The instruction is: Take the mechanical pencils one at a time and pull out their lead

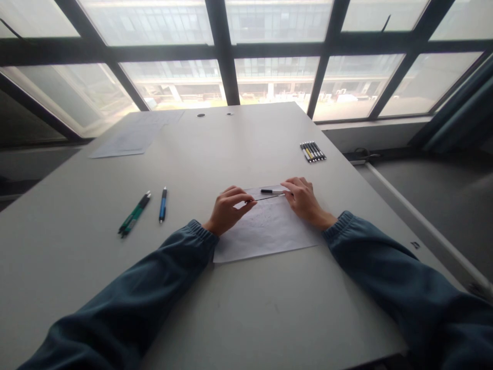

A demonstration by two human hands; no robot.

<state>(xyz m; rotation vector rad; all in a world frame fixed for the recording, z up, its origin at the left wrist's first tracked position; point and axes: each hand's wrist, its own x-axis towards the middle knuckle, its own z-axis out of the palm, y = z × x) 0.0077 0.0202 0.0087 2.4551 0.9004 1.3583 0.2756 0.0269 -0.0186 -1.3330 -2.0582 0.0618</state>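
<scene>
A white sheet of paper (265, 231) with faint pencil marks lies on the grey table (239, 308) in front of me. My left hand (228, 209) rests on the sheet's left side, fingers pinched on the end of a thin dark rod (265, 198). My right hand (304, 199) rests on the sheet's upper right, fingers closed on the rod's other end. A pen with a black cap (271, 191) lies on the paper just beyond the rod, between both hands.
Two green pens (134, 214) and a blue pen (163, 204) lie to the left. A row of several pens (313, 151) sits at the far right. Papers (134, 134) lie at the far left corner. Large windows stand behind the table.
</scene>
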